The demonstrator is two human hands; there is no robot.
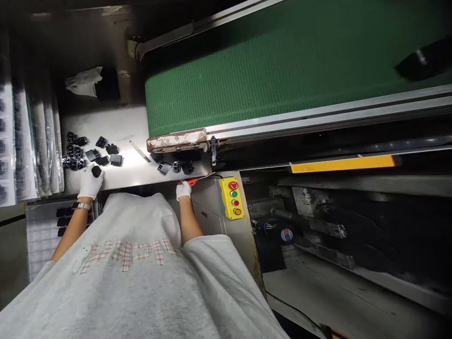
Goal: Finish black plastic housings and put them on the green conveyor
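Observation:
My left hand [90,183], in a white glove, is closed around a small black plastic part [96,171] at the table's front edge. Just beyond it lies a cluster of black plastic parts [73,151], with several more scattered to the right. My right hand [183,189], also gloved, grips an orange-handled tool [191,181] whose thin tip points right; its exact kind is unclear. Near that hand, several black parts [176,166] rest below the conveyor's end. A slim pale tool [139,151] with a dark tip lies on the metal table [120,122] between both groups.
A green conveyor belt [247,70] runs off to the right, with a dark object [423,61] on it. Stacked clear plastic trays [31,132] stand at left; another tray [42,235] is below. A white-and-dark cloth item [84,82] lies at the back. A yellow button box [233,197] is right.

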